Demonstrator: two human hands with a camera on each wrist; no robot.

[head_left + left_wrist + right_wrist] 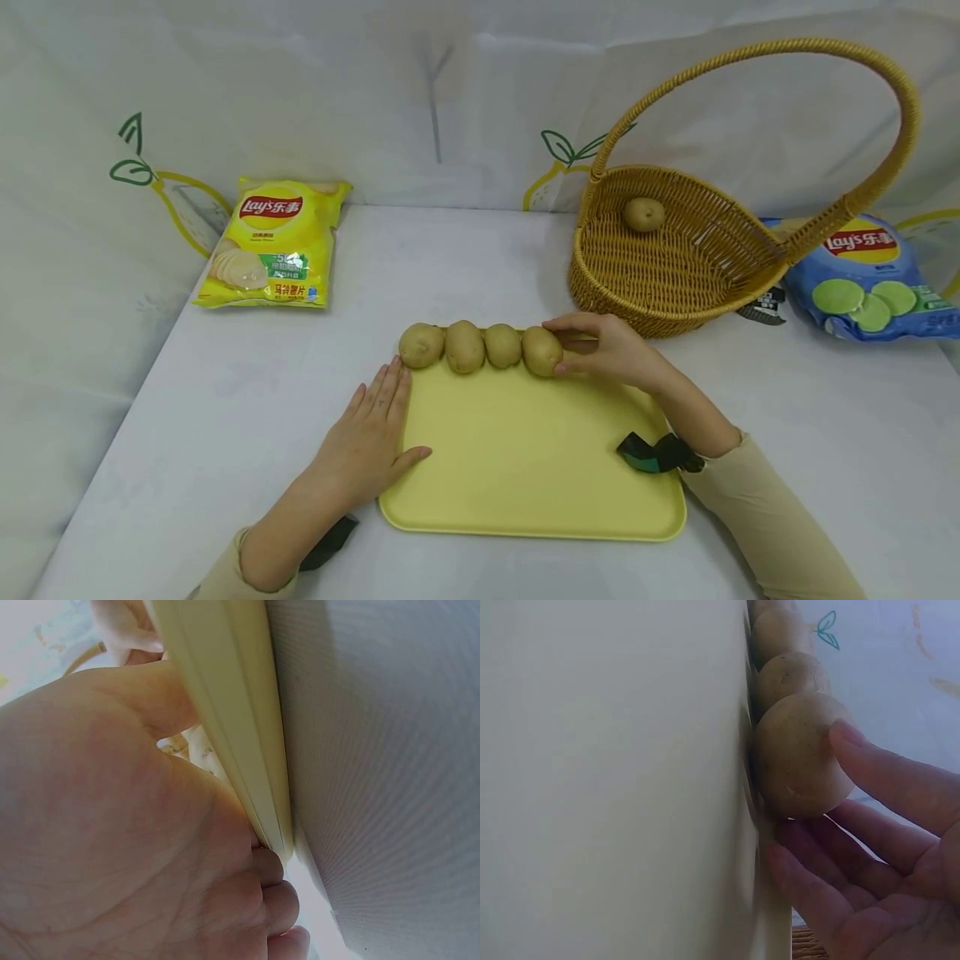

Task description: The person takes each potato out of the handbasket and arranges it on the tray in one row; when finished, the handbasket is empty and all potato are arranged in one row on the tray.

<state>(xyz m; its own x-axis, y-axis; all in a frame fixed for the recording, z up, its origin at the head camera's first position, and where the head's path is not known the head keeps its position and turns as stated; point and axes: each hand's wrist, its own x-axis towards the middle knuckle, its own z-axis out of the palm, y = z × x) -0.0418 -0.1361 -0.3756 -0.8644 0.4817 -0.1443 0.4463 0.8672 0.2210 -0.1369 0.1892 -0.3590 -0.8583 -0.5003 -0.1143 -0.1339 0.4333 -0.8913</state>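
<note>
Several potatoes stand side by side along the far edge of a yellow tray [517, 458]. My right hand [611, 350] holds the rightmost potato [542, 351], thumb on its near side and fingers on the far side. The right wrist view shows that potato [799, 761] touching the tray, with the thumb laid against it. My left hand [367, 442] rests along the tray's left edge, fingers straight and thumb over the rim. Its fingertips reach close to the leftmost potato [422, 345]. From the left wrist, the palm [112, 817] appears against the tray's side [232, 712].
A wicker basket [652, 275] with a tall handle stands behind the tray on the right, one potato [644, 214] inside. A blue chip bag [862, 283] lies right of it. A yellow chip bag [273, 242] lies at the back left of the white table [225, 400].
</note>
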